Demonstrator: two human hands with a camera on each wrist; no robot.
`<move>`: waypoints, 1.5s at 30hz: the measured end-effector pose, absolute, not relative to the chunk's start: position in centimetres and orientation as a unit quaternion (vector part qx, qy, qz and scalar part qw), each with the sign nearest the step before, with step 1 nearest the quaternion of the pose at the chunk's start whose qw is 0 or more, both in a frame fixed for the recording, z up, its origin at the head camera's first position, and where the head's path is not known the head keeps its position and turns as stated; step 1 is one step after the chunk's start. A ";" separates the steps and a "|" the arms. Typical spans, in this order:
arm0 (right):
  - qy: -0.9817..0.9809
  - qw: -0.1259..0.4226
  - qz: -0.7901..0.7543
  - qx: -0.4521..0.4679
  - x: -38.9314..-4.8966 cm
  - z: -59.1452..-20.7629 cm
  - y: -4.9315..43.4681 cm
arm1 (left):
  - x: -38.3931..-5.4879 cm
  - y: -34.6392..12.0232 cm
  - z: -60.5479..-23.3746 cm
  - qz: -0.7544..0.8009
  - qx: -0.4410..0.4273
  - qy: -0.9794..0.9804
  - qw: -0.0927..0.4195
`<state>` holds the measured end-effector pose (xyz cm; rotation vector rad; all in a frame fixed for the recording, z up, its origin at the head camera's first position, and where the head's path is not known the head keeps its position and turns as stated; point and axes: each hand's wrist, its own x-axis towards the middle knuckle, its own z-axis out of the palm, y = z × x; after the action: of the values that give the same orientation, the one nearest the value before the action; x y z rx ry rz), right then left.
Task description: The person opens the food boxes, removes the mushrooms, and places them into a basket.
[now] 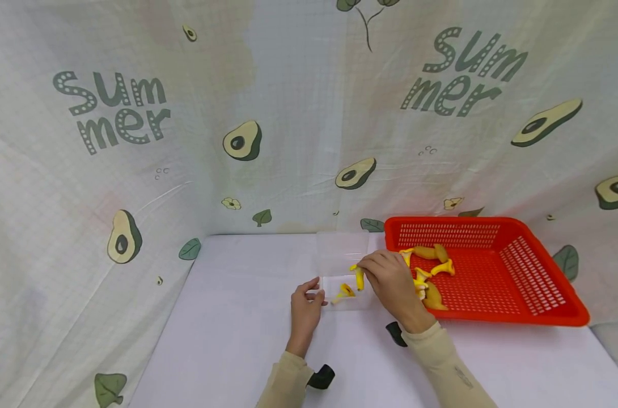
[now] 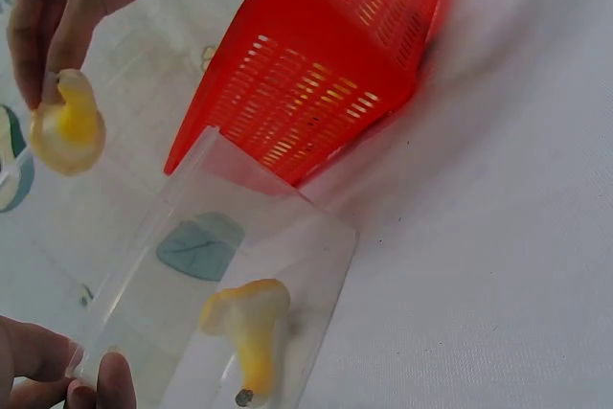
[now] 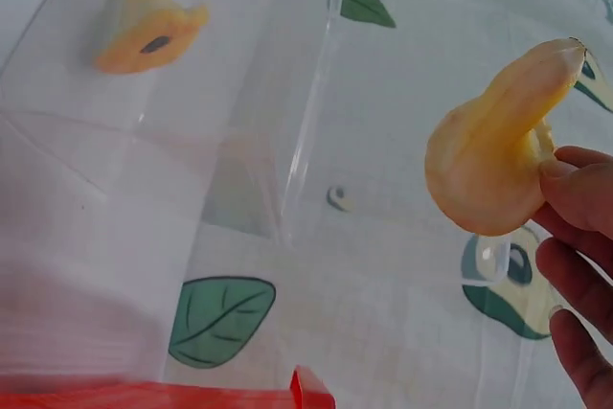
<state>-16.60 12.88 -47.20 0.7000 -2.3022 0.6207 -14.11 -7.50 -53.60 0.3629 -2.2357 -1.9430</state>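
A clear plastic box [image 1: 361, 302] stands on the table with its clear lid [image 1: 342, 249] raised at the back. My left hand [image 1: 306, 310] grips the box's left side, thumb and fingers at its edge in the left wrist view. One yellow mushroom [image 2: 251, 332] with a flared cap lies inside the box. Above the box's right part, my right hand [image 1: 393, 283] pinches a second yellow mushroom [image 3: 503, 141] between thumb and fingertips. That mushroom hangs stem down in the head view, apart from the one below.
Just right of the box stands a red slotted basket [image 1: 485, 222]. Several yellow mushrooms [image 1: 444, 267] and brownish-yellow pieces [image 1: 434, 297] lie in its left part. A printed cloth [image 1: 288, 113] hangs behind the white table [image 1: 227, 317]. Black devices [image 1: 321, 377] sit at both wrists.
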 end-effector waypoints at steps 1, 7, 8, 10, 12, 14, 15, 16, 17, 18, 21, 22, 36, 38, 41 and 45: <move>-0.878 0.324 0.234 0.264 -16.5 -47.1 13.2 | -14.1 -7.5 -53.6 -0.649 0.120 -0.747 0.078; -0.877 0.347 0.229 0.240 -15.9 -46.7 15.4 | -14.0 -7.6 -53.7 -0.646 0.117 -0.750 0.077; -0.877 0.352 0.229 0.235 -15.9 -46.7 15.8 | -14.0 -7.6 -53.6 -0.646 0.116 -0.750 0.078; -0.876 0.363 0.227 0.224 -15.9 -46.6 16.7 | -13.9 -7.7 -53.6 -0.646 0.115 -0.750 0.079; -0.876 0.370 0.228 0.211 -15.9 -46.5 17.7 | -13.9 -7.7 -53.6 -0.646 0.114 -0.750 0.079; -0.876 0.374 0.230 0.197 -15.9 -46.4 18.6 | -13.9 -7.7 -53.6 -0.647 0.114 -0.750 0.078; -0.877 0.375 0.231 0.191 -15.9 -46.3 19.1 | -13.9 -7.8 -53.6 -0.648 0.114 -0.749 0.078; -0.877 0.376 0.234 0.185 -15.9 -46.3 19.5 | -13.9 -7.8 -53.7 -0.648 0.114 -0.749 0.078; -0.878 0.377 0.238 0.178 -15.9 -46.3 20.0 | -13.9 -7.8 -53.7 -0.649 0.115 -0.748 0.078; -0.878 0.378 0.239 0.170 -15.9 -46.2 20.4 | -13.9 -7.8 -53.8 -0.650 0.115 -0.748 0.078; -0.877 0.384 0.247 0.149 -16.0 -46.1 21.4 | -13.9 -7.7 -53.8 -0.650 0.115 -0.747 0.078; -0.877 0.385 0.249 0.143 -16.0 -46.1 21.7 | -13.9 -7.7 -53.8 -0.649 0.116 -0.748 0.077; -0.890 0.341 0.262 0.152 -15.2 -45.9 20.5 | -14.0 -7.5 -53.5 -0.648 0.119 -0.748 0.076; -0.888 0.333 0.264 0.174 -15.1 -46.0 19.7 | -14.0 -7.6 -53.5 -0.648 0.120 -0.748 0.077; -0.887 0.315 0.266 0.208 -14.8 -46.3 18.2 | -14.0 -7.6 -53.5 -0.648 0.123 -0.748 0.075; -0.894 0.269 0.264 0.240 -14.5 -47.0 16.1 | -14.0 -7.6 -53.4 -0.648 0.121 -0.748 0.076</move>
<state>-14.50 16.15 -46.97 0.6470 -2.4109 0.7129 -14.03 -7.60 -53.43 0.3631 -2.2427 -1.9436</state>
